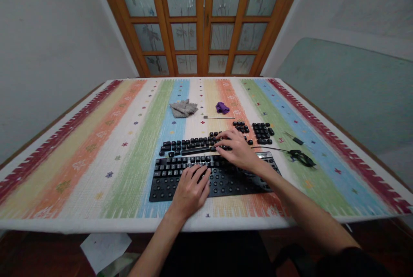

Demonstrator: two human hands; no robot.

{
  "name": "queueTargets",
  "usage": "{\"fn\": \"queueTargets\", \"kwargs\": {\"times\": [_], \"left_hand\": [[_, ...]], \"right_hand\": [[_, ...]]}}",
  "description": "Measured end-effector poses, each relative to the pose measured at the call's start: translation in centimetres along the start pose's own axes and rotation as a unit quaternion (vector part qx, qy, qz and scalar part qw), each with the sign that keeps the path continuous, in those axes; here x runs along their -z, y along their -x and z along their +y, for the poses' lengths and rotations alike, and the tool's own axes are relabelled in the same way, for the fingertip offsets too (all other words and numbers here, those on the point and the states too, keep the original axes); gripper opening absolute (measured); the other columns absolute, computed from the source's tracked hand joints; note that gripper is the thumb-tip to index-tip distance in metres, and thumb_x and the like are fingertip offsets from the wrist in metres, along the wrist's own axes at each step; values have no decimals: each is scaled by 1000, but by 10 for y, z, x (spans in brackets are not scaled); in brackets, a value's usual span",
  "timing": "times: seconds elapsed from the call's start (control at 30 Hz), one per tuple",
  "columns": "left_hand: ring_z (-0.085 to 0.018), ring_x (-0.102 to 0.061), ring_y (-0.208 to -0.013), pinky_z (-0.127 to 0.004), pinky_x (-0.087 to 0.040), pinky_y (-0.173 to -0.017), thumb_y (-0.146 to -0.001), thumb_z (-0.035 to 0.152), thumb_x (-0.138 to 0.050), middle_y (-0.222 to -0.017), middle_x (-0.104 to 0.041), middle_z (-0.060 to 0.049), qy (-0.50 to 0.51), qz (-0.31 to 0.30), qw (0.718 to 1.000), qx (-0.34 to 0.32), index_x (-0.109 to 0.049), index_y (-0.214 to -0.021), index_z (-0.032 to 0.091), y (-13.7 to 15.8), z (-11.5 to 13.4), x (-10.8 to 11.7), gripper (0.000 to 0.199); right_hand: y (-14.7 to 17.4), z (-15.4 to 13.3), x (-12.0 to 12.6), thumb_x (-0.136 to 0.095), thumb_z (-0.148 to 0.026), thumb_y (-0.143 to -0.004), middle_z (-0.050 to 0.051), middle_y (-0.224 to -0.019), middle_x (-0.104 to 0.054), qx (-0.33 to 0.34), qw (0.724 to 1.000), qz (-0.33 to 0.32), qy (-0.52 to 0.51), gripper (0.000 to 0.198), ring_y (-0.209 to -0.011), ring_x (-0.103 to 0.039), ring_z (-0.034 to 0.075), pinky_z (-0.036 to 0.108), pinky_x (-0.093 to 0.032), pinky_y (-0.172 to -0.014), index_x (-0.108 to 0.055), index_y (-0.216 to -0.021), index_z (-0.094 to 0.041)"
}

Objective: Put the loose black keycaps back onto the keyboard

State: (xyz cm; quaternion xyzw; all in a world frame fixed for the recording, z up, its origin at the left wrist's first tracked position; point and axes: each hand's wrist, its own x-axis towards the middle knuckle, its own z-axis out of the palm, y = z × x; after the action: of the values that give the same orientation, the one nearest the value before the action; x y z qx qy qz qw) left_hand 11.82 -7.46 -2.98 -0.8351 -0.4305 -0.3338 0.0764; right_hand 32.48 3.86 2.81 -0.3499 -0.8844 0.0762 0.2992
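A black keyboard [222,186] lies near the table's front edge. Keycaps sit on its upper left rows, while bare switches show lower down and to the right. My left hand [192,189] rests on its middle, fingers spread and bent over the upper rows. Behind the keyboard, loose black keycaps [193,143] are laid out in rows, with a long spacebar [195,150] among them. My right hand [237,150] reaches over the right end of these rows, fingers apart, fingertips at the keycaps. I see nothing held in it; the keycaps under its palm are hidden.
Farther back lie a grey cloth [183,108], a crumpled purple cloth [222,107] and a thin stick-like tool [219,117]. More loose keycaps [262,133] are grouped on the right, near a coiled black cable [301,158] and a small black piece [297,141]. A striped cloth [129,156] covers the table.
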Motion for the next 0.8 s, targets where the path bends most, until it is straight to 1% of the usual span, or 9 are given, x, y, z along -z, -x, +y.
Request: {"fn": "queueTargets", "kwargs": {"times": [0.07, 0.13, 0.27, 0.37, 0.47, 0.6, 0.7, 0.8], "left_hand": [[-29, -56, -113, -47, -50, -94, -92, 14, -55, -120, -67, -13, 0, -5, 1000, 0, -62, -123, 11, 0, 0, 0, 32], [-29, -56, -114, -47, -50, -94, -92, 14, -55, -120, -67, -13, 4, -6, 1000, 0, -62, -123, 11, 0, 0, 0, 31], [-29, -56, -117, -48, -49, -95, -93, 15, -53, -125, -66, -13, 10, -9, 1000, 4, -62, -124, 13, 2, -1, -1, 32], [-29, -56, -118, -48, -49, -96, -93, 15, -53, -126, -66, -13, 10, -13, 1000, 6, -61, -125, 14, 2, 0, -1, 33], [-29, -56, -118, -48, -49, -95, -93, 15, -54, -126, -66, -13, 8, -13, 1000, 6, -61, -126, 13, 3, 0, -1, 34], [-29, -56, -117, -48, -49, -96, -92, 15, -54, -125, -66, -14, 7, -13, 1000, 6, -62, -124, 12, 2, 0, 0, 33], [-29, -55, -117, -48, -49, -96, -93, 15, -54, -125, -66, -13, 10, -12, 1000, 8, -62, -124, 12, 2, 0, 0, 32], [-29, -55, -117, -48, -49, -96, -92, 15, -55, -125, -66, -13, 12, -9, 1000, 6, -62, -124, 12, 1, 0, 0, 33]], "right_hand": [[-13, 19, -1, -62, -22, -89, 8, -103, -68, -10, 1000, -10, 26, 14, -100, -55, 26, 46, -43, -93, -75, -87, -21], [-25, 37, -6, -62, -24, -89, 9, -101, -67, -26, 998, -27, 50, 14, -102, -55, 27, 46, -43, -94, -76, -86, -20], [-43, 59, -21, -65, -27, -87, 11, -110, -64, -57, 993, -71, 72, 15, -108, -54, 28, 46, -41, -98, -77, -92, -20], [-51, 66, -31, -66, -27, -86, 12, -111, -63, -70, 991, -85, 75, 16, -110, -53, 30, 46, -41, -98, -77, -92, -18], [-53, 70, -40, -67, -26, -85, 12, -106, -63, -75, 990, -89, 72, 14, -105, -54, 29, 45, -41, -96, -78, -87, -18], [-53, 76, -48, -66, -24, -86, 11, -103, -63, -80, 991, -85, 62, 13, -102, -53, 27, 45, -42, -94, -77, -85, -17], [-53, 77, -46, -65, -22, -86, 12, -102, -63, -79, 993, -71, 48, 12, -101, -54, 27, 45, -43, -94, -75, -86, -16], [-51, 70, -37, -63, -22, -88, 10, -103, -63, -69, 996, -56, 30, 12, -102, -55, 25, 44, -44, -95, -74, -91, -17]]}}
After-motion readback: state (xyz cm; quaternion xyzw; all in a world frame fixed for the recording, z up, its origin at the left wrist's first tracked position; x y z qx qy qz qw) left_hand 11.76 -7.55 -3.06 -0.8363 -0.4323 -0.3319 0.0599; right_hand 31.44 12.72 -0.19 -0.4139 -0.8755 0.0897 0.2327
